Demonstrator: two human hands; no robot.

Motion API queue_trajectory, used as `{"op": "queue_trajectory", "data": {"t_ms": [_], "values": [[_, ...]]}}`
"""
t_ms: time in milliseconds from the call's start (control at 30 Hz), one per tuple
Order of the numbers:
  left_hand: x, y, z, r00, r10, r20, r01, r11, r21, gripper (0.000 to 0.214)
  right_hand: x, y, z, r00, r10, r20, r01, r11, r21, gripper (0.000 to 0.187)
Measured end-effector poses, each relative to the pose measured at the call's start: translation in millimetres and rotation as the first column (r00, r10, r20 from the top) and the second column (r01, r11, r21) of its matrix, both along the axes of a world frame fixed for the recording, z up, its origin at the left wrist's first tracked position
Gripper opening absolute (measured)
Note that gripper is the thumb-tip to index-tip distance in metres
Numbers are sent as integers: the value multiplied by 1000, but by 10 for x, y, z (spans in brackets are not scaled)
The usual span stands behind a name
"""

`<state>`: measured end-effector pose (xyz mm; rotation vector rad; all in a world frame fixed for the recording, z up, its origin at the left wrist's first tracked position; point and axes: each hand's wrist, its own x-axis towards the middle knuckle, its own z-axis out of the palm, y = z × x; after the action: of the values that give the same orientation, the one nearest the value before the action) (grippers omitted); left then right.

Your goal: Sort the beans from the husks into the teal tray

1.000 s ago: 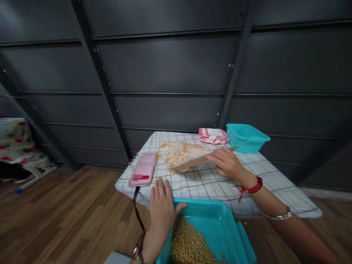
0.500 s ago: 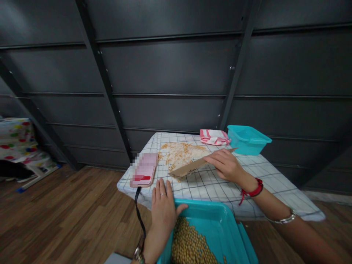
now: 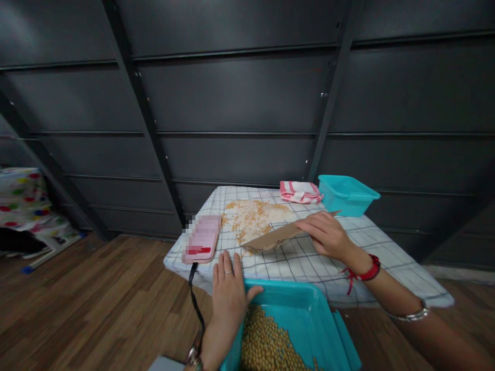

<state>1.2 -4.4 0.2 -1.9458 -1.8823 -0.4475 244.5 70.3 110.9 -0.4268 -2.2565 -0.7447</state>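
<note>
My right hand grips a strip of brown cardboard, its long edge resting on the checked tablecloth just in front of a spread of yellow beans. My left hand lies on the near left corner of a teal tray, thumb hooked over its rim and fingers stretched flat on the cloth. The tray holds a heap of beans and juts off the table's front edge toward me.
A pink phone with a black strap lies at the table's left edge. A folded pink-and-white striped cloth and a small teal tub sit at the back. Dark metal wall panels rise behind. Wooden floor lies left.
My right hand has drawn the cardboard strip slightly toward me and to the right. The left hand stays on the tray corner.
</note>
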Motion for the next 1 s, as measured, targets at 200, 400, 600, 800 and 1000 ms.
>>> {"op": "queue_trajectory", "data": {"t_ms": [200, 400, 600, 800, 1000], "values": [[-12, 5, -19, 1000, -12, 3, 12, 1000, 7, 90, -62, -15, 8, 1000, 15, 14, -14, 999, -40, 45], [-28, -5, 0, 1000, -15, 15, 15, 999, -33, 88, 58, -19, 1, 998, 68, 9, -67, 996, -66, 46], [-34, -18, -13, 1000, -19, 0, 19, 999, -29, 85, 61, -14, 11, 999, 13, -33, -15, 999, -44, 48], [-29, -22, -14, 1000, -20, -9, 19, 1000, -16, 89, -54, -22, 35, 999, 42, 27, -41, 998, -42, 46], [-33, -20, -38, 1000, -19, -5, 19, 1000, -7, 87, 37, -33, 42, 998, 57, 31, -55, 997, -58, 49]]}}
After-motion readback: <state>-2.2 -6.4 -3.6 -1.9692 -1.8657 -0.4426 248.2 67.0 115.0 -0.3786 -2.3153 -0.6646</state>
